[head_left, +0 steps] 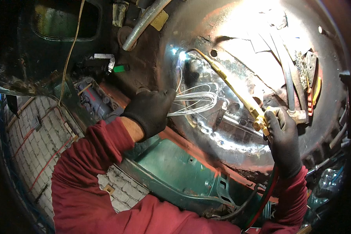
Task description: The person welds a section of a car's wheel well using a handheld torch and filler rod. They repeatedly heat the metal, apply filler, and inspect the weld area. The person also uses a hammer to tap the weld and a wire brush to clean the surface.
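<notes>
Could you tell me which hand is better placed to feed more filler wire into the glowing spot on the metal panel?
The left hand, I'd judge. It already grips the thin filler wires, whose ends reach toward the bright flame. The right hand is busy holding the brass torch by its valve end.

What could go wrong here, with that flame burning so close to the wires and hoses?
The torch in the right hand burns brightly at its tip on the metal panel. The bundle of thin wire held in the left hand reaches toward that glow, so heat might travel to the glove. The red and green hoses hang below the right hand, where sparks could possibly land on them.
</notes>
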Tool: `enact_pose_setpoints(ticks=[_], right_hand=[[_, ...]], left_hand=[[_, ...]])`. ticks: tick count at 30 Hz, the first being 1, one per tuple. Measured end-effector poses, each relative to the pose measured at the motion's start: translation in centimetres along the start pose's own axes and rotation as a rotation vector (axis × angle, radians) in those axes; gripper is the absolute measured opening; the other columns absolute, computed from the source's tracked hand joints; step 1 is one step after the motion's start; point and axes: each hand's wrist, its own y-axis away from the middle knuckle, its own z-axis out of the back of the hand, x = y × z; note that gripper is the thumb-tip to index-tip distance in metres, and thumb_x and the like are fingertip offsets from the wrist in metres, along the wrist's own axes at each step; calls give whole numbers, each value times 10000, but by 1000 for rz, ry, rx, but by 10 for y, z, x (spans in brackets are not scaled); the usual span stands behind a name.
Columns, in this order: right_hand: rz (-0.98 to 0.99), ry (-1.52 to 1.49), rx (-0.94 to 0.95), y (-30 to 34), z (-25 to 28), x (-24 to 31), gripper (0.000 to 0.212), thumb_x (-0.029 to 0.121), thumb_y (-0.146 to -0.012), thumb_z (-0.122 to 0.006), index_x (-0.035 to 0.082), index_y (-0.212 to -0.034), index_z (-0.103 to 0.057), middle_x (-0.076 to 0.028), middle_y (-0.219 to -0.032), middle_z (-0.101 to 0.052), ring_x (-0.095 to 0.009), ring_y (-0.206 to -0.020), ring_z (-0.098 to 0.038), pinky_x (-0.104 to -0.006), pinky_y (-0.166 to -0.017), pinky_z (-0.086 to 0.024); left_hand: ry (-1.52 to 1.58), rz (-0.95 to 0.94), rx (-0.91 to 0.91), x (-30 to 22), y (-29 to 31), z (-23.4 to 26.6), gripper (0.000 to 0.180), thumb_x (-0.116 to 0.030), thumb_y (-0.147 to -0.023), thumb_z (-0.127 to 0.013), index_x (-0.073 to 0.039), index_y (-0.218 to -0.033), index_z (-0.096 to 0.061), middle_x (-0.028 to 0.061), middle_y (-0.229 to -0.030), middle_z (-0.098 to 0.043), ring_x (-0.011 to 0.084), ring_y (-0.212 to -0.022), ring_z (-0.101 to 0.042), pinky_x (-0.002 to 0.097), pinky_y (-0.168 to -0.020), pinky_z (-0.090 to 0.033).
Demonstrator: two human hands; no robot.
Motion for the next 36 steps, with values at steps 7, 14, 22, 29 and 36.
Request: enact_pose_setpoints(ticks=[7, 14, 22, 29, 36], right_hand=[[18, -48, -3, -1, -4, -8, 319, 231, -1126, -560, -50, -977, -588, -76, -782, -493, -122, -743, -451, -327, -675, -421], [-99, -108, 17, -1, -3, 2, 306, 224, -1130, -550, -47, -998, -603, -73, -807, -523, -121, -766, -483, -313, -699, -437], [-99, -195, -9, -1, -8, -1, 292, 218, -1131, -551, -47, -1022, -605, -89, -829, -556, -132, -765, -503, -319, -709, -450], [-109, -161, 1, -1, -6, 1, 288, 216, -1129, -560, -38, -1000, -596, -81, -820, -545, -124, -761, -488, -320, -696, -439], [-9, -28, 4, 1, -4, 1, 293, 214, -1128, -564, -38, -982, -590, -63, -813, -545, -114, -757, -476, -319, -686, -432]], left_hand=[[-35, -41, -43, -1, -2, 1, 529, -71, -824, -744, -11, -1317, -563, 247, -964, -728, 465, -927, -720, 557, -817, -573], [19, -35, -62, 2, -2, -3, 445, -71, -836, -749, -25, -1241, -571, 245, -958, -725, 467, -920, -718, 557, -821, -570], [3, -8, -23, -2, -2, 2, 469, -74, -824, -780, -24, -1241, -572, 234, -1002, -732, 450, -984, -725, 545, -856, -576], [-17, 15, -7, -4, -1, 4, 504, -85, -826, -794, -27, -1272, -566, 230, -1011, -736, 449, -979, -727, 544, -859, -580], [-40, 0, -68, -9, 0, 7, 344, -37, -848, -733, -19, -1171, -614, 232, -926, -766, 421, -922, -772, 529, -878, -594]])
